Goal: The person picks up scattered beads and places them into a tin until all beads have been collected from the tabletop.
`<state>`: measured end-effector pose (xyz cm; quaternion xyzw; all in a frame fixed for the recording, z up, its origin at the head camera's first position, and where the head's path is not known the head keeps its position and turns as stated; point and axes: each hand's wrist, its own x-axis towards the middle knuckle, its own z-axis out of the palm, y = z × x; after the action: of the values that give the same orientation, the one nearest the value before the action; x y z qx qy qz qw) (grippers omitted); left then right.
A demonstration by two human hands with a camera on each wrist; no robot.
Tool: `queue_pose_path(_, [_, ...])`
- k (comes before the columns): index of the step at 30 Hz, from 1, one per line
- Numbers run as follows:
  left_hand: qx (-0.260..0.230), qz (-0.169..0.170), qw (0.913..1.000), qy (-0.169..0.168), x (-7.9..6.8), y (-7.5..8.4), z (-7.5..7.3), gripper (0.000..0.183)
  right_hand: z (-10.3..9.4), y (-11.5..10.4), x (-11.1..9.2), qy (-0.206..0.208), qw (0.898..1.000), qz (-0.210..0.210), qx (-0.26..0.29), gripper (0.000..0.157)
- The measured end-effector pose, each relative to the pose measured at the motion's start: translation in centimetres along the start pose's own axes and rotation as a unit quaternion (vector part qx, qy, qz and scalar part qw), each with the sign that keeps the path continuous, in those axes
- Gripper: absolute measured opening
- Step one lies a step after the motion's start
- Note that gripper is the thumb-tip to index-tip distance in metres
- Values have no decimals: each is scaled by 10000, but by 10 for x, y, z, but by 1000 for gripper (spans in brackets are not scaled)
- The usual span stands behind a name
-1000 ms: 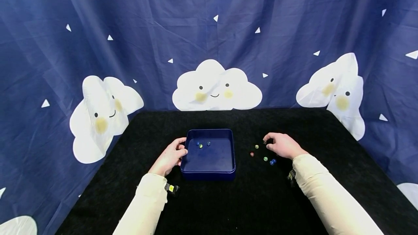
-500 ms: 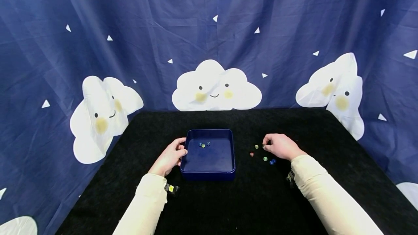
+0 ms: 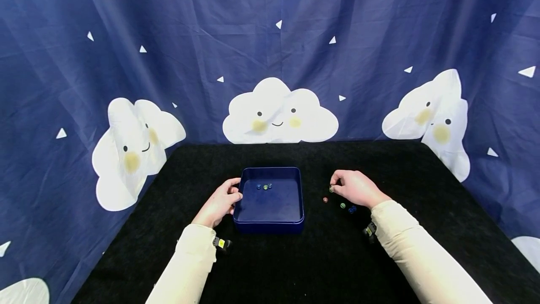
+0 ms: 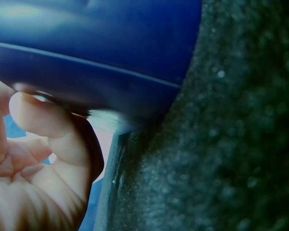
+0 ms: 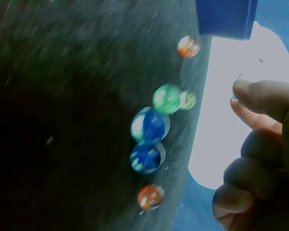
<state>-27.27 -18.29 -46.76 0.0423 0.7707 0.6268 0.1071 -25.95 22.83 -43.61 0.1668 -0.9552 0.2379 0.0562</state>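
My right hand (image 3: 356, 187) pinches a small, mostly hidden marble (image 5: 234, 98) between thumb and index finger, the other fingers curled in. Close by its fingertips lies a yellow-green marble (image 5: 188, 100). Nearby on the black cloth are a green marble (image 3: 343, 205), two blue marbles (image 5: 148, 126), and a red-orange marble (image 3: 325, 200). Another orange marble (image 5: 150, 197) shows only in the right wrist view. My left hand (image 3: 219, 203) rests its thumb and fingers against the left side of a square blue tin box (image 3: 270, 228). Inside sit a yellow-green marble (image 3: 266, 187) and two bluish marbles (image 3: 258, 186).
Black cloth (image 3: 274, 266) covers the table under box and marbles. A dark blue curtain (image 3: 270, 36) printed with white smiling clouds and triangles hangs behind and at both sides. Small cameras are strapped at both wrists.
My right hand closes finger and thumb on a marble and moves left, to beside the yellow-green one. Inside the box, the yellow-green marble rolls right. My left hand stays put.
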Motion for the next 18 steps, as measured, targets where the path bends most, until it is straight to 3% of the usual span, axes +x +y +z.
queue_pose_path(18, [-88,-16,10000,-43,2,-1,0,61,-2,-57,4,-52,9970,-84,774,13])
